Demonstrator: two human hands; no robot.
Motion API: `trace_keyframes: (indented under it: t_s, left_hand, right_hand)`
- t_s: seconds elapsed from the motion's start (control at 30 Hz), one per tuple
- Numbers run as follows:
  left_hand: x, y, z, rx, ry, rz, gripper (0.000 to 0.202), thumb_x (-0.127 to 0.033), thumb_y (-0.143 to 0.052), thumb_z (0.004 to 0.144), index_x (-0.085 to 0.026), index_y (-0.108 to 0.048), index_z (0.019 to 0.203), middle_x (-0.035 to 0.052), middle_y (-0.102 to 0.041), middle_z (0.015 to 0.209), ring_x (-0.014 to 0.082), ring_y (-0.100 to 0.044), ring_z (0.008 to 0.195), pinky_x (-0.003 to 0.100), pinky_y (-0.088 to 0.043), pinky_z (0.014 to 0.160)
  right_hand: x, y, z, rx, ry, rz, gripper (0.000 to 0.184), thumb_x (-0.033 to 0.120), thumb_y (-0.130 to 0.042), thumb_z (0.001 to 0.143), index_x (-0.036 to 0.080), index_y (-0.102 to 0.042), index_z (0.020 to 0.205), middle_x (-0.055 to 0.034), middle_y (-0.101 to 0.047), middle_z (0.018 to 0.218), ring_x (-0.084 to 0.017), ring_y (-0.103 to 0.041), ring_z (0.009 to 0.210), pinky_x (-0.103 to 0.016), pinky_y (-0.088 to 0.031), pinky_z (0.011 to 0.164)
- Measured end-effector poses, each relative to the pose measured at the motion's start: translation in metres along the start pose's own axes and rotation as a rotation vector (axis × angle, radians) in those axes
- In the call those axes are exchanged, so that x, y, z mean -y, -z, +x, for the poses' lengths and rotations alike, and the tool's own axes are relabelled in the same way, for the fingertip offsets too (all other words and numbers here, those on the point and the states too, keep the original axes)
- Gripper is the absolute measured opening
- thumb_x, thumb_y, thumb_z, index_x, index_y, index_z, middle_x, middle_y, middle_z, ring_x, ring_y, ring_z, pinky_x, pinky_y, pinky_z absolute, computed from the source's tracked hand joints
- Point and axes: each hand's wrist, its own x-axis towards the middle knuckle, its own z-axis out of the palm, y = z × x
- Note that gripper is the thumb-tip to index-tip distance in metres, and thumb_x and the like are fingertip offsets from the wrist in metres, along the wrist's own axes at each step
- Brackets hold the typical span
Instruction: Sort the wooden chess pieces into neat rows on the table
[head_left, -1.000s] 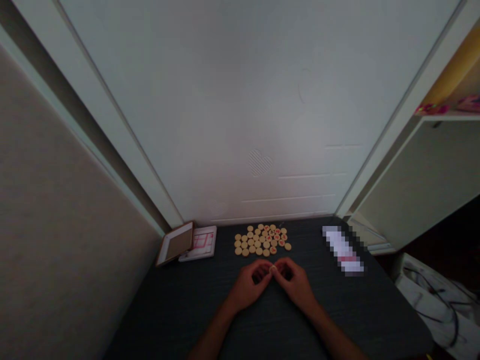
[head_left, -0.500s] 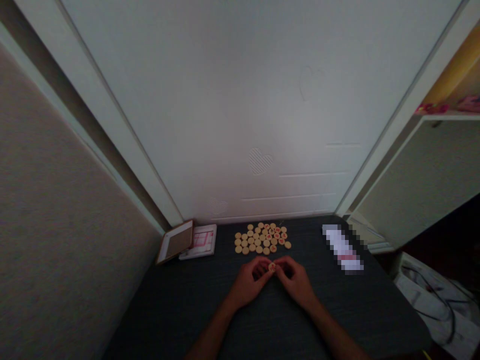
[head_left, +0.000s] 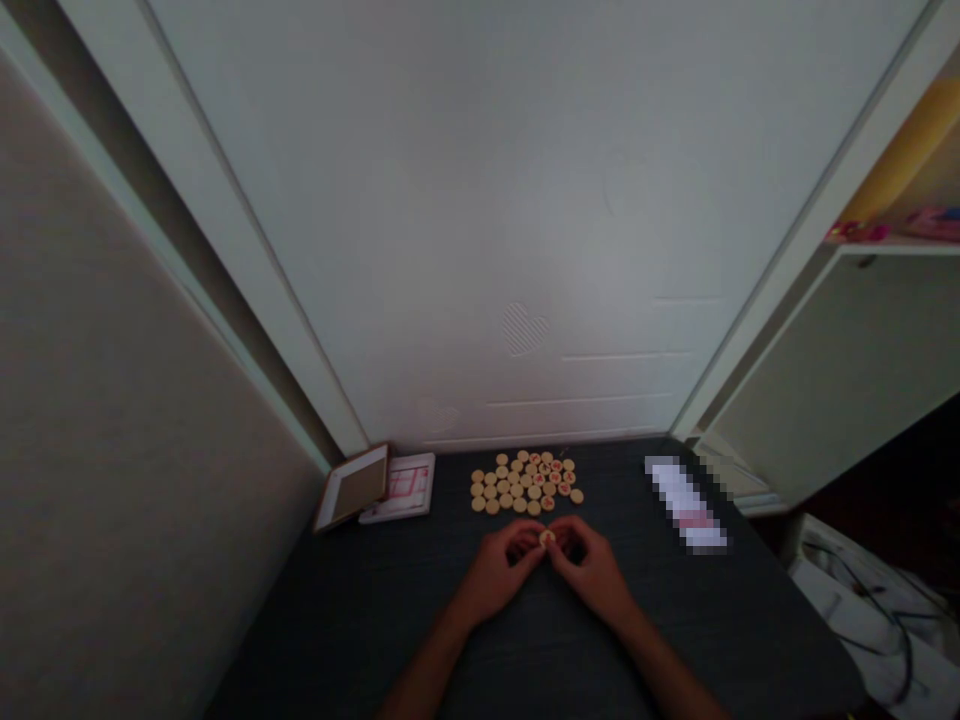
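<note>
Pale, red-marked disc (head_left: 547,538) between fingers (head_left: 533,558)

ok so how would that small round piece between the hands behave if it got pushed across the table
Pinched between the left hand and right hand, the small round piece is probably light. It looks stiff, with no visible bend. Laid flat like the other pieces on the table, it would likely slide rather than roll.

Two hands (head_left: 499,570), one held disc (head_left: 547,538), thirty-one loose discs (head_left: 526,482); one tray (head_left: 360,492), one box (head_left: 409,487)
</note>
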Motion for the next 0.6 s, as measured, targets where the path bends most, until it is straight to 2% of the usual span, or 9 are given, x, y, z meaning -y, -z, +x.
trace_keyframes:
  t_s: [0.23,0.6]
  left_hand:
    - [0.0003,0.0010,-0.0007,0.022,-0.022,0.109,0.024,-0.037,-0.064,0.091,-0.024,-0.070,0.111,0.0041,-0.079,0.097,0.0213,-0.072,0.089,0.030,-0.052,0.076]
    - [0.0027,0.0005,0.0005,0.031,-0.004,0.108,0.028,-0.039,-0.063,0.092,-0.023,-0.068,0.114,0.0043,-0.078,0.100,0.0203,-0.071,0.091,0.029,-0.052,0.079]
  right_hand:
    - [-0.0052,-0.0001,0.0005,0.007,-0.043,-0.006,0.024,0.045,-0.066,0.089,0.021,-0.067,0.091,-0.0029,-0.072,0.081,-0.019,-0.066,0.072,-0.028,-0.052,0.066]
    - [-0.0041,0.0036,0.0019,0.022,-0.035,0.015,0.026,0.046,-0.061,0.092,0.021,-0.068,0.094,-0.0041,-0.073,0.086,-0.020,-0.068,0.080,-0.030,-0.052,0.072]
